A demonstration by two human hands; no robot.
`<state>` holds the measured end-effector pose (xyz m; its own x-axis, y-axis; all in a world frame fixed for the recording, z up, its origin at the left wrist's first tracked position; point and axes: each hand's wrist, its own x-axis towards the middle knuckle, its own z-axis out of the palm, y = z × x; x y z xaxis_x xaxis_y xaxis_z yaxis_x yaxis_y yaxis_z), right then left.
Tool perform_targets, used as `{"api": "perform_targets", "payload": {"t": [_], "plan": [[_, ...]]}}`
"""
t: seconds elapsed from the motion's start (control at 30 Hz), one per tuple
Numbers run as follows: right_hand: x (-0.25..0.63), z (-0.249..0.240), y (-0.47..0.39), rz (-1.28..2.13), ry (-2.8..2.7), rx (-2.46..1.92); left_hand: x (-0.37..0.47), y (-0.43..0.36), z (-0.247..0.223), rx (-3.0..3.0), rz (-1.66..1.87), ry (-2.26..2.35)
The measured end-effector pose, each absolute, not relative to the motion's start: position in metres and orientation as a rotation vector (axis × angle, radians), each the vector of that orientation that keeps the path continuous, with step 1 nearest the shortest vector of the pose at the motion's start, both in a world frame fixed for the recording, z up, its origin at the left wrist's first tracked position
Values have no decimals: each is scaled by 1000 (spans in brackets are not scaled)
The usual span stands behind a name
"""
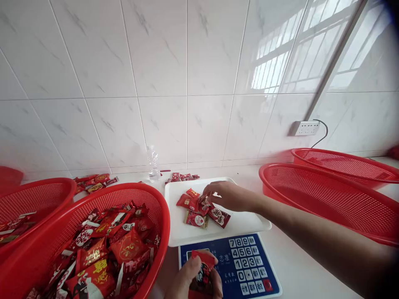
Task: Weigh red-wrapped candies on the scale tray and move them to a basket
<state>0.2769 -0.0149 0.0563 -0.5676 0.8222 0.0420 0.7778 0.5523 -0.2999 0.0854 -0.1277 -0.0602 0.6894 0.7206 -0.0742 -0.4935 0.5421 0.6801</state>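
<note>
My left hand (pixel 187 278) is closed round a red and black candy packet (pixel 203 272), low in front of the scale (pixel 230 265) with its blue keypad. Over the white tray (pixel 174 232) my right hand (pixel 226 195) reaches in from the right. Its fingers pinch down at a small dark red candy packet (pixel 204 204) in the middle of a little pile. Around that lie a red packet (pixel 187 202), a dark red packet with white characters (pixel 219 216) and a pink and gold packet (pixel 195 219). Part of the scale's display is hidden by my left hand.
A red basket (pixel 163 216) full of candy packets stands left, with another red basket (pixel 67 187) beyond it. Two red baskets (pixel 264 178) are at the right. A clear bottle (pixel 153 164) and loose packets (pixel 182 177) lie along the tiled wall, below a power socket (pixel 305 128).
</note>
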Motion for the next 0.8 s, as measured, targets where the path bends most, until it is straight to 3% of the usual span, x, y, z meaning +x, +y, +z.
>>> {"api": "perform_targets", "payload": {"t": [0.43, 0.8], "plan": [[235, 12, -37, 46, -2743, -1023, 80, -134, -40, 529, 781, 441], [201, 82, -32, 505, -2429, -952, 82, -133, -48, 542, 757, 404]]}}
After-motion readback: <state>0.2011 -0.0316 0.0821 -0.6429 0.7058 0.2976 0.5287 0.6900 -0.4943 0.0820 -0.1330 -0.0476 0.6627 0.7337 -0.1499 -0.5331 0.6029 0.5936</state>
